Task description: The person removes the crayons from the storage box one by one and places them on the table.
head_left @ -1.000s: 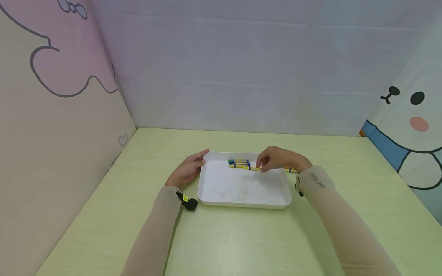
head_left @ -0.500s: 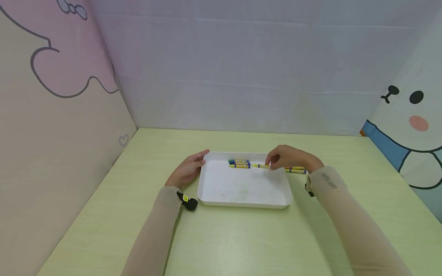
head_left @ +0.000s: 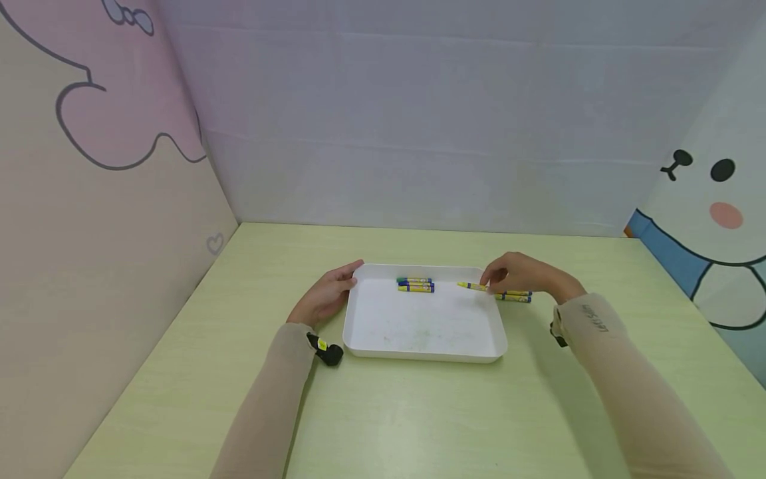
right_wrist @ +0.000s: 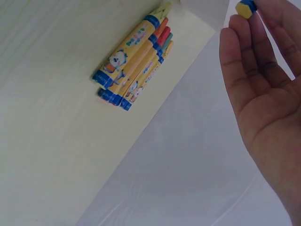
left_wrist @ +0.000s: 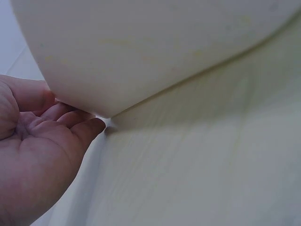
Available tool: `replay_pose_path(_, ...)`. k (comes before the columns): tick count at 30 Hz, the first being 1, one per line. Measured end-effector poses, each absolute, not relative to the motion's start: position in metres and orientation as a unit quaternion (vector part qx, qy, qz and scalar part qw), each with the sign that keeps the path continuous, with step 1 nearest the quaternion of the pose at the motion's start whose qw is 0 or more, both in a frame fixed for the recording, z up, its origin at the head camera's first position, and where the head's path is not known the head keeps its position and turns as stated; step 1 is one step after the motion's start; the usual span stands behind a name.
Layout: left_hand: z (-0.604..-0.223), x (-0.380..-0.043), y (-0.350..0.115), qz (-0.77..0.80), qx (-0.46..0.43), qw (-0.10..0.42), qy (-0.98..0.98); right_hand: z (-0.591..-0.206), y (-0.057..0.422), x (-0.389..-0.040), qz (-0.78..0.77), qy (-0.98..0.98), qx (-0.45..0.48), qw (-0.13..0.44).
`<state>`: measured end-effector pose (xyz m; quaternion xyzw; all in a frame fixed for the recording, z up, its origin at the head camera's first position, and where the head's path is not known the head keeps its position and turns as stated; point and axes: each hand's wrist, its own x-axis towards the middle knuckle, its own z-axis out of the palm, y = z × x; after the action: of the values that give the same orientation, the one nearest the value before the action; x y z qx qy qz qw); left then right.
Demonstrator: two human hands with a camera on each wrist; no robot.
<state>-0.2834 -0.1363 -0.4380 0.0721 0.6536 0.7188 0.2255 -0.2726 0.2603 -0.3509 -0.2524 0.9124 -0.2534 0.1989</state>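
In the head view my left hand [head_left: 326, 293] grips the left side of a white plastic tray [head_left: 389, 332]. The left wrist view has the thumb and fingers of that hand [left_wrist: 51, 122] at the corner of the tray wall [left_wrist: 117, 61]. My right hand [head_left: 526, 273] pinches a yellow crayon [head_left: 472, 286] over the tray's right edge, its pointed tip facing left. Only the butt end of this crayon [right_wrist: 246, 8] shows in the right wrist view. Along the back of the tray, green, blue and yellow crayons [head_left: 415, 289] lie side by side.
On the table right of the tray lie several crayons [right_wrist: 127, 56] in yellow wrappers, with yellow, orange, red and green tips, close under my right hand. The pale table [head_left: 383, 412] meets a white back wall [head_left: 383, 133] and printed side panels.
My right hand has moved right with the yellow crayon, from beside the row in the tray to the tray's right edge. The left hand and tray have stayed put.
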Motion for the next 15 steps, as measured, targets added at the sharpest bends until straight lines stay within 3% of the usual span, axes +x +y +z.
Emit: replay_pose_path(15, -0.437, -0.284, -0.135, 0.719, 0.064, 0.225, 0.654, -0.351, 0.286, -0.266, -0.254, 0.919, -0.236, 0.186)
